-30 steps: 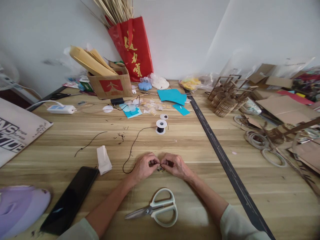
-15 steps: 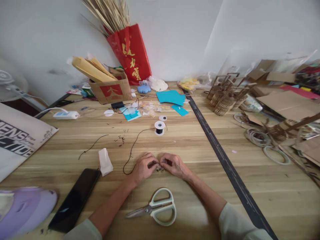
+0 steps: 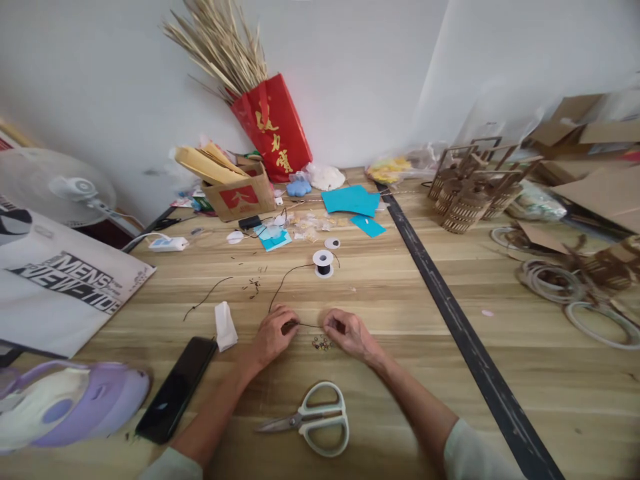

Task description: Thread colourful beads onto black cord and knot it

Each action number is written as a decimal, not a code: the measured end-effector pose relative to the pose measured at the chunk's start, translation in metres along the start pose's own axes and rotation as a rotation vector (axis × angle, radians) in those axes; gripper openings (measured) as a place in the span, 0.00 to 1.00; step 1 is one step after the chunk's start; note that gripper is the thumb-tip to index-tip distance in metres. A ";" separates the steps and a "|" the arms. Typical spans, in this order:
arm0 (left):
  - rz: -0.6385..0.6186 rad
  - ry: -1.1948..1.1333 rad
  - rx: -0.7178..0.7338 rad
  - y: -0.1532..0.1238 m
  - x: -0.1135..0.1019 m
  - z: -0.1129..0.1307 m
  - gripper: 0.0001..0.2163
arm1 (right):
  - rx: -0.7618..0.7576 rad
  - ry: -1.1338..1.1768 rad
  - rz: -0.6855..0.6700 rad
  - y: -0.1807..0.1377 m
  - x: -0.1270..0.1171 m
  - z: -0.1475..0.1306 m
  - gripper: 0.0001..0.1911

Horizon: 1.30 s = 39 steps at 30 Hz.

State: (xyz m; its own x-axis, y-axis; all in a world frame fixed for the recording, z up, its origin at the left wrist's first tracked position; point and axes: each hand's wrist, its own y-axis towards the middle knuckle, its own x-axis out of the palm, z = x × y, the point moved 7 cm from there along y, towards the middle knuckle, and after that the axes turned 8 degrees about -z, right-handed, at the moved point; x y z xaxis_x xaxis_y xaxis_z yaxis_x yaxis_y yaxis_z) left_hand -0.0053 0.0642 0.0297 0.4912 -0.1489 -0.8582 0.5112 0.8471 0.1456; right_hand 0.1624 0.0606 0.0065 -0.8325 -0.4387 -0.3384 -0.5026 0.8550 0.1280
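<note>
Black cord (image 3: 310,326) stretches in a short, thin line between the two hands, low over the tabletop (image 3: 400,313) near its front edge. The left hand (image 3: 273,333) pinches it between thumb and fingertips, the other fingers curled in. The right hand (image 3: 347,332) pinches it the same way on the other side. From the left hand the black cord curves away over the wood to a small white spool (image 3: 323,261) farther back. A little cluster of beads (image 3: 321,344) lies just below the stretched length, between the hands and touching neither. Scissors (image 3: 313,420) lie closed nearer the person, with a dark phone (image 3: 176,390) and a folded white tissue (image 3: 225,325) off to the left.

The work looks like fine handling of the cord beside the beads. It would likely go best with the line held lightly taut, the pinches close together, and both wrists resting on the wood for steadiness. The beads look small enough to roll, so the hands should avoid brushing them.
</note>
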 end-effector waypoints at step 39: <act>-0.185 0.425 -0.132 -0.054 0.017 -0.035 0.27 | -0.036 -0.143 0.002 -0.001 0.002 -0.007 0.04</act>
State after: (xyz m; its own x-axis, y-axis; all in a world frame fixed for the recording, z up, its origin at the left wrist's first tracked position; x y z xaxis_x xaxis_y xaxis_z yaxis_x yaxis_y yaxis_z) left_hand -0.0495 0.0338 -0.0097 0.0543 -0.1049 -0.9930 0.4556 0.8875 -0.0689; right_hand 0.1598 0.0566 0.0119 -0.7934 -0.3907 -0.4668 -0.5109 0.8443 0.1617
